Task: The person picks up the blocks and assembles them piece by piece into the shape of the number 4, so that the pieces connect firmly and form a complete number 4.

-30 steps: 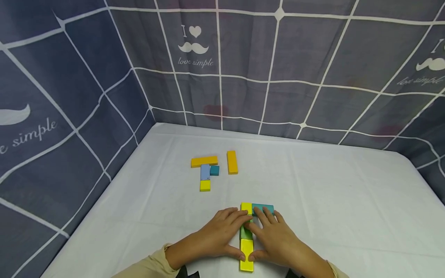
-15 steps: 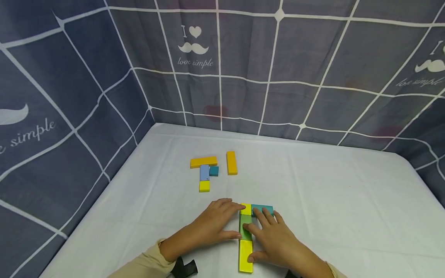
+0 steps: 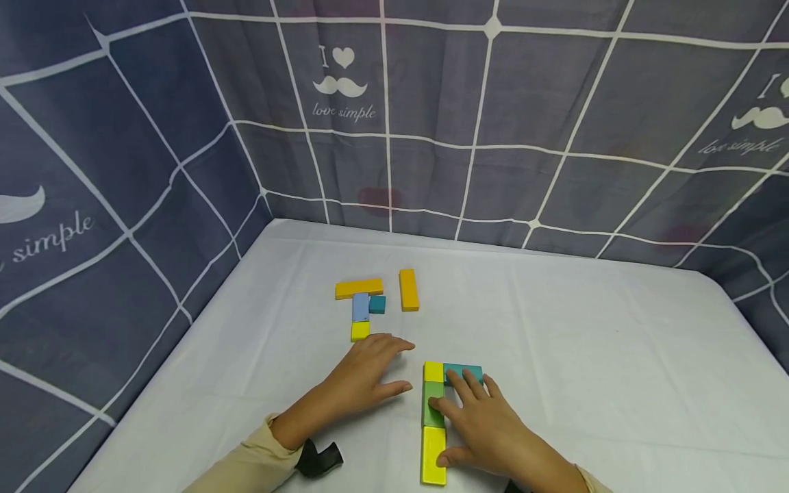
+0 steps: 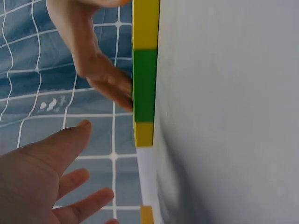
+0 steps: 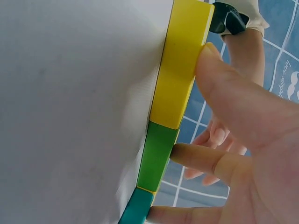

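Note:
A column of blocks lies near the front of the table: a yellow block (image 3: pixel 433 455), a green block (image 3: pixel 434 392) and a small yellow block (image 3: pixel 433 371). A teal block (image 3: pixel 466 373) adjoins the small one on its right. My right hand (image 3: pixel 487 424) rests on these blocks with spread fingers; in the right wrist view its thumb touches the yellow block (image 5: pixel 182 65) and a finger touches the green block (image 5: pixel 158 156). Apart from the column, on its left, my left hand (image 3: pixel 364 376) is held in the air with fingers extended and holds nothing.
Farther back lie an orange block (image 3: pixel 359 288), a blue block (image 3: pixel 360 307), a small teal block (image 3: pixel 377 305) and a yellow block (image 3: pixel 360 331), grouped together. Another orange block (image 3: pixel 409 289) lies to their right. A grey checked curtain (image 3: pixel 431 89) surrounds the white table (image 3: pixel 585 356).
My left hand has lifted off the column and moved left and away from me, toward the back group of blocks. My right hand has stayed on the column.

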A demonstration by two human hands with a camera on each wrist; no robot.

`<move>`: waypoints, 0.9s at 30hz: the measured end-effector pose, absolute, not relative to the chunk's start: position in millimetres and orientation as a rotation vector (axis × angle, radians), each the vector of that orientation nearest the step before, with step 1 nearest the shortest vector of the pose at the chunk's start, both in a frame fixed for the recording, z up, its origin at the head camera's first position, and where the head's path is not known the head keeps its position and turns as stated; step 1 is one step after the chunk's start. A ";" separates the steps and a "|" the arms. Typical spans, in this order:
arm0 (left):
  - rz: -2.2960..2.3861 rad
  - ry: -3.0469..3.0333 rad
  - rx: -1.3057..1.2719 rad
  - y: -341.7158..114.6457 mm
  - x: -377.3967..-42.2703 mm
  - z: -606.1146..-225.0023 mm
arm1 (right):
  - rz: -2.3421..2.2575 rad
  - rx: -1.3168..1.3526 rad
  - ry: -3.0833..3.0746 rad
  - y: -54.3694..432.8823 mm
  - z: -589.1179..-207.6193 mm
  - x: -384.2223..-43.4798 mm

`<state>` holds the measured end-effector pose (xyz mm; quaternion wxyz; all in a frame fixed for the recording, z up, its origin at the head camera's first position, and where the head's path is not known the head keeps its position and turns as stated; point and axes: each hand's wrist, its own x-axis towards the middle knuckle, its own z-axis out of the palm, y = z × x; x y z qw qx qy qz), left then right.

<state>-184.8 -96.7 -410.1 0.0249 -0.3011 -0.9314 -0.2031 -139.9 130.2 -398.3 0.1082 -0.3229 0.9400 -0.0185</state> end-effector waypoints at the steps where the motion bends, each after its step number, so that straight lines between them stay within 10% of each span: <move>1: -0.636 -2.877 -0.913 -98.2 -186.4 -410.0 | -0.055 -0.949 2.765 130.2 -398.4 -140.0; 27: -0.346 -2.939 -0.637 -140.0 -220.4 -422.0 | -0.075 -0.928 2.747 130.2 -398.1 -140.1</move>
